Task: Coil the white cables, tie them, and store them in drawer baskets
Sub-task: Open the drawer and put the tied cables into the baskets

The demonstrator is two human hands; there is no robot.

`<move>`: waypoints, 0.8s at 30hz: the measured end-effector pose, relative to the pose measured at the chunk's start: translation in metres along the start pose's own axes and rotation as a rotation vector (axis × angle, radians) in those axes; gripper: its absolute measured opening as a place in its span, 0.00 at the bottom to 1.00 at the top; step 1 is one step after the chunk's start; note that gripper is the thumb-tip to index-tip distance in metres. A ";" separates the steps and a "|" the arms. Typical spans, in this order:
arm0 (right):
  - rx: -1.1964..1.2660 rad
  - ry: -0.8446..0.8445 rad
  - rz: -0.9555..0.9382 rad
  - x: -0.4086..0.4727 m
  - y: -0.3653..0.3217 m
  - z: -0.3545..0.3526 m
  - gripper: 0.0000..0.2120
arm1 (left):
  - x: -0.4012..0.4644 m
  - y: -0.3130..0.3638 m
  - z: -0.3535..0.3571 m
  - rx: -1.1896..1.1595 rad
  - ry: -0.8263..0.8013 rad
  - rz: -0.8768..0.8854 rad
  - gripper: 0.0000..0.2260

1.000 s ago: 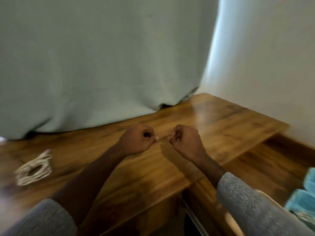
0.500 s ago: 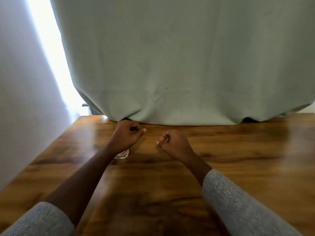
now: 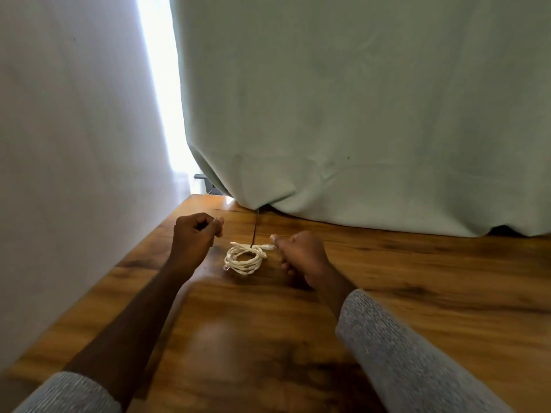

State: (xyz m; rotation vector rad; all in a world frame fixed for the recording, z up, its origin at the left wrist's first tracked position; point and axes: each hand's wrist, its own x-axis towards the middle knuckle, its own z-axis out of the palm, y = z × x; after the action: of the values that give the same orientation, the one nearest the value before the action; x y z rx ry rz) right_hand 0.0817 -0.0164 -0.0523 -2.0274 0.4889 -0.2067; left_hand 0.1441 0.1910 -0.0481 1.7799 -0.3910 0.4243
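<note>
One coiled white cable lying on wooden surface, between two hands. Left hand hovering just left of coil, fingers curled, thumb pressing forefinger; whether anything pinched, cannot tell. Right hand curled just right of coil, thumb tip touching cable end. One green curtain hanging behind. Two grey sleeves showing.

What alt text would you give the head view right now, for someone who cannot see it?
A coiled white cable lies on a wooden table between a person's two hands. The left hand is curled just left of the coil, and the right hand pinches near its end. A pale green curtain hangs behind.
</note>
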 end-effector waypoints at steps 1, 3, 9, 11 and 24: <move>0.056 -0.045 0.072 -0.001 -0.004 0.002 0.19 | -0.003 -0.004 -0.002 0.037 0.003 -0.011 0.14; 0.141 -0.108 0.166 -0.004 -0.011 0.003 0.20 | -0.008 -0.010 -0.004 0.101 0.005 -0.033 0.15; 0.199 -0.115 0.234 0.002 -0.022 0.021 0.17 | -0.017 -0.013 -0.004 0.160 -0.002 -0.046 0.15; 0.141 -0.084 0.241 0.004 -0.026 0.027 0.15 | -0.017 -0.014 -0.005 0.176 -0.005 -0.047 0.15; -0.304 0.186 0.048 0.008 -0.012 0.013 0.11 | -0.022 -0.005 0.011 0.258 -0.138 0.017 0.13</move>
State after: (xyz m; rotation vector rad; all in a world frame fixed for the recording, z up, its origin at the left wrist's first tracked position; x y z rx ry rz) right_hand 0.0969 -0.0041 -0.0487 -2.3006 0.7211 -0.3092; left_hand 0.1283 0.1820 -0.0653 2.0651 -0.4659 0.3777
